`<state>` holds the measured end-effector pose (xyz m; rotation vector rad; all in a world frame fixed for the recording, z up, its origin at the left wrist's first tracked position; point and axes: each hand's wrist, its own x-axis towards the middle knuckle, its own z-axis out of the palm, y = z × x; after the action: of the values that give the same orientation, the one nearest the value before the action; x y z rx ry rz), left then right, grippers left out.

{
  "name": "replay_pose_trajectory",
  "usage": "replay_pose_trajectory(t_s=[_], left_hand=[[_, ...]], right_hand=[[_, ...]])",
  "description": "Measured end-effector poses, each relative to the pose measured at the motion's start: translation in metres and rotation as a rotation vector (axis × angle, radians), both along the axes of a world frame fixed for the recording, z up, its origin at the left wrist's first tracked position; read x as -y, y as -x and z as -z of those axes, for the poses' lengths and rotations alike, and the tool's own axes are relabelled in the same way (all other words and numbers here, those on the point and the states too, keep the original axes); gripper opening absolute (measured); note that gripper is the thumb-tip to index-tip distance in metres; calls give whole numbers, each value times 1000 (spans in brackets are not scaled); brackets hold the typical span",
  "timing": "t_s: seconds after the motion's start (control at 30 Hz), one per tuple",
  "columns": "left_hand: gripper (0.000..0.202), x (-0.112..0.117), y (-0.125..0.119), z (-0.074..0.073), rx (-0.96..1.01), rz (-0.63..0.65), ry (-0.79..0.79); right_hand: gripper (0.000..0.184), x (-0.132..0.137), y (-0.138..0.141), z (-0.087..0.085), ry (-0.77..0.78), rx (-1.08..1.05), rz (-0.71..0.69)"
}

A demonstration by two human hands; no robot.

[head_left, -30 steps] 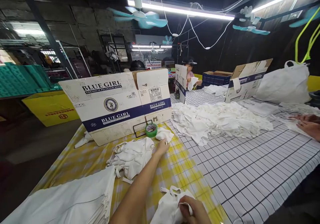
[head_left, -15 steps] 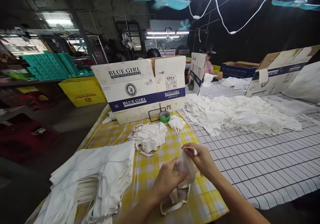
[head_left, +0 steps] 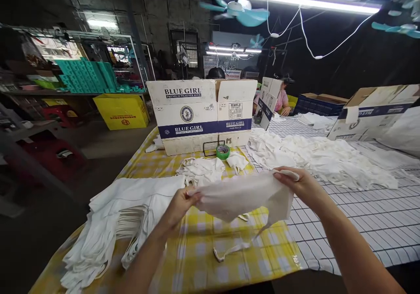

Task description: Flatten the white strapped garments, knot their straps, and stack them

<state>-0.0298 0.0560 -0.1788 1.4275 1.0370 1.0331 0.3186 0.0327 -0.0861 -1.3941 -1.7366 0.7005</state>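
Where the yellow-and-white checked plastic table cover [head_left: 197,259] reaches its left side, a stack of flat white cloth bags [head_left: 121,202] is laid, with straps hanging at its near end. Just right of the stack, the left hand [head_left: 179,204] is closed in a pinch on the left edge of a limp white cloth bag [head_left: 243,193]. This bag is held stretched between both hands, raised clear of the checked cover, and one thin white strap [head_left: 231,250] is hung from it down to the cover. Behind it are set a small heap of crumpled white cloth pieces [head_left: 201,169], a green roll of tape [head_left: 223,152] and a white-and-blue cardboard carton printed BLUE GIRL [head_left: 200,114]. The right hand [head_left: 300,184] is closed on the bag's upper right corner. Further right, a long pile of loose white cloth [head_left: 321,156] is spread on a white cover with a black grid [head_left: 361,215], and a second open cardboard carton [head_left: 370,112] is stood beyond.
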Motion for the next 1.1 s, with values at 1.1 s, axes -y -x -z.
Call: replay_pose_trajectory(t_s=[1.1], left_hand=[[15, -30, -13, 110, -499, -463, -16]], right_hand=[[14, -69, -4, 178, 207, 202, 177]])
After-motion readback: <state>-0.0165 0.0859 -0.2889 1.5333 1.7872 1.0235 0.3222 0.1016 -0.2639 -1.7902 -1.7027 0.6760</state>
